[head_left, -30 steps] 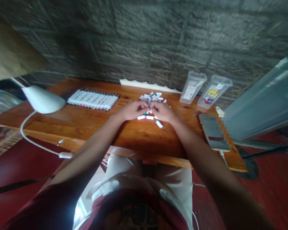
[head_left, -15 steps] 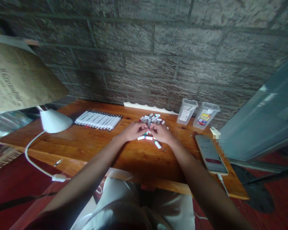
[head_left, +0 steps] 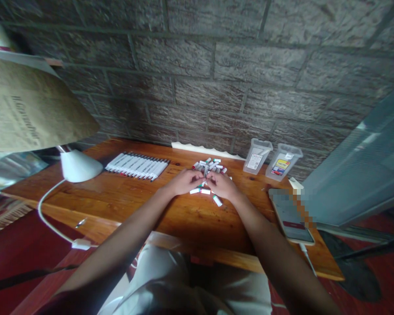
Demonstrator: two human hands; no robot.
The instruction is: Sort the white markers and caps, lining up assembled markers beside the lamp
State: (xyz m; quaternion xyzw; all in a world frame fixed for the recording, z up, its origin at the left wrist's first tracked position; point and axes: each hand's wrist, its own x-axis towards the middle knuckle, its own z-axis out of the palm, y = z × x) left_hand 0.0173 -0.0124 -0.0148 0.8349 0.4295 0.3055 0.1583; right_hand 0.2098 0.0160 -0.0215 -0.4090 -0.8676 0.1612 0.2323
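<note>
My left hand (head_left: 183, 182) and my right hand (head_left: 222, 184) meet over the middle of a wooden desk (head_left: 124, 201). Their fingertips pinch together on a small white marker piece (head_left: 204, 183) between them. More short white pieces (head_left: 200, 191) lie just under the hands, and one (head_left: 217, 201) lies by my right wrist. Behind the hands a loose pile of short white caps or pieces (head_left: 210, 165) sits on the desk. Further left a neat row of white markers (head_left: 137, 166) lies side by side.
Two clear plastic cases (head_left: 272, 161) lean against the brick wall at the back right. A phone (head_left: 290, 215) with a cable lies at the desk's right edge. A white lamp (head_left: 77, 166) and its cord stand at the left. A grey panel rises on the right.
The camera has tilted up, so the desk sits lower in view. Both hands stay together at the same spot on the desk, still working the small piece.
</note>
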